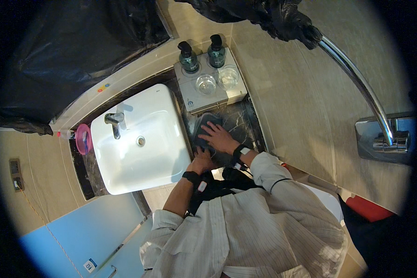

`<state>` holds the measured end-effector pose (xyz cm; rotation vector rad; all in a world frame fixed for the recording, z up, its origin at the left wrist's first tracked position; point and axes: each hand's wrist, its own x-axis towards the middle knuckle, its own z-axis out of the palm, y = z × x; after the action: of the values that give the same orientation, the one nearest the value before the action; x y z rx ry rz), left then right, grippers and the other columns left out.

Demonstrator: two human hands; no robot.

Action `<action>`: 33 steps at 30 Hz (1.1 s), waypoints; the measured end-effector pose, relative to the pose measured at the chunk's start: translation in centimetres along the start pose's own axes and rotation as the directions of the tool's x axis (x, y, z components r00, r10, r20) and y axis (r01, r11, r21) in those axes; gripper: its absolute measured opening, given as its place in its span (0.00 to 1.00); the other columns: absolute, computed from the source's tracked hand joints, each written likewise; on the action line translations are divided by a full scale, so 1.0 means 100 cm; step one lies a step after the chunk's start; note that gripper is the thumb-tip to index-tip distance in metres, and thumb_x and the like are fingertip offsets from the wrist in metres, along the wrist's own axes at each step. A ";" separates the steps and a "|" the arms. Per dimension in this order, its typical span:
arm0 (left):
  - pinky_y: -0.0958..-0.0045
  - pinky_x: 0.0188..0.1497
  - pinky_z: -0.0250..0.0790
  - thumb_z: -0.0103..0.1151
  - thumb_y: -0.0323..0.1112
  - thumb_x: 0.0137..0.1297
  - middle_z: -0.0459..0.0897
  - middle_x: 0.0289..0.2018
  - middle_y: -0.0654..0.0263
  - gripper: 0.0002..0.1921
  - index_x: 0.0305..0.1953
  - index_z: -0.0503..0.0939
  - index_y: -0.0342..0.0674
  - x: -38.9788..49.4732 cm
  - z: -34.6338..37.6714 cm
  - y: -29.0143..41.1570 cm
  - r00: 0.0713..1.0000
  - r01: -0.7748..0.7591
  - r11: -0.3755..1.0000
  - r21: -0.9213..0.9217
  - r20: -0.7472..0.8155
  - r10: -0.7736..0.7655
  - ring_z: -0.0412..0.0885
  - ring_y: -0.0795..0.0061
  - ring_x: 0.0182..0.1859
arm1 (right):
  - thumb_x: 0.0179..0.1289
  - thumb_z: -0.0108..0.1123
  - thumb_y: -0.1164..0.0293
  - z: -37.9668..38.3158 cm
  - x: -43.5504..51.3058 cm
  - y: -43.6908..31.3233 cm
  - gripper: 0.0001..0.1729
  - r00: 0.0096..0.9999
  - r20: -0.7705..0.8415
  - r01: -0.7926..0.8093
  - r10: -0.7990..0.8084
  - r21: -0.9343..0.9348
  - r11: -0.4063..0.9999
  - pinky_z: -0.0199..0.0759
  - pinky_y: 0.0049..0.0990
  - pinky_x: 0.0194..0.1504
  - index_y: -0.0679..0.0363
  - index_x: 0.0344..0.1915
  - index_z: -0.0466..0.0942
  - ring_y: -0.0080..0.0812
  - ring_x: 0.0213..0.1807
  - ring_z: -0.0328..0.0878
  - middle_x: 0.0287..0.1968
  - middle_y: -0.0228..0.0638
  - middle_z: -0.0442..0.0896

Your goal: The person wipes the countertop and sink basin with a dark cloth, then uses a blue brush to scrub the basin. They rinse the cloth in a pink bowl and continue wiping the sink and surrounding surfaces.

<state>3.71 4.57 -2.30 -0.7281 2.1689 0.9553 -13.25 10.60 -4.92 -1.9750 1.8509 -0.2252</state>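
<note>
A dark grey, flat item with a rounded far end, perhaps a folded cloth (203,122), lies on the dark veined marble counter (238,116) right of the washbasin. Spread fingers of my right hand (219,138) rest flat on top of it. My left hand (201,161) is lower, at its near left edge and close to the basin rim; whether those fingers grip the edge is hidden. Both wrists wear black straps. To the left is the white ceramic washbasin (160,128) with a chrome faucet (114,122).
Beyond my hands a grey box-shaped stand (191,88) carries two dark green pump bottles (217,54) and two clear glasses (206,84). A pink bowl (83,139) sits left of the basin. Right, a curved chrome arm (361,76) juts from the tiled wall. Black plastic sheeting (80,52) hangs upper left.
</note>
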 end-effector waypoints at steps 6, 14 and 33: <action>0.37 0.80 0.48 0.73 0.59 0.57 0.60 0.75 0.33 0.57 0.74 0.58 0.19 0.005 0.015 -0.010 0.988 -0.013 0.999 0.038 0.153 0.008 0.42 0.15 0.77 | 0.68 0.63 0.72 -0.001 -0.001 -0.002 0.31 0.997 0.052 0.062 -0.065 0.053 0.997 0.52 0.59 0.79 0.45 0.71 0.75 0.54 0.85 0.46 0.83 0.39 0.57; 0.46 0.81 0.51 0.72 0.57 0.59 0.61 0.74 0.30 0.57 0.75 0.54 0.20 0.016 0.030 -0.027 0.984 -0.143 0.977 -0.156 -0.125 0.124 0.49 0.24 0.78 | 0.68 0.65 0.69 0.005 0.058 -0.013 0.31 0.997 -0.067 0.053 -0.049 0.058 0.997 0.53 0.61 0.76 0.48 0.70 0.73 0.52 0.84 0.48 0.82 0.39 0.58; 0.51 0.74 0.65 0.72 0.33 0.58 0.63 0.71 0.29 0.41 0.72 0.65 0.25 0.004 0.001 -0.005 0.842 -0.104 0.947 -0.305 -0.534 -0.079 0.65 0.31 0.73 | 0.70 0.65 0.64 0.019 -0.017 -0.020 0.38 0.958 -0.142 -0.231 0.249 0.134 0.964 0.45 0.67 0.78 0.45 0.78 0.65 0.62 0.85 0.40 0.84 0.47 0.51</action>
<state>3.83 4.24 -2.87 -1.2738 2.5206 1.2464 -10.87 12.72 -5.53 -1.6773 2.1062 -0.4154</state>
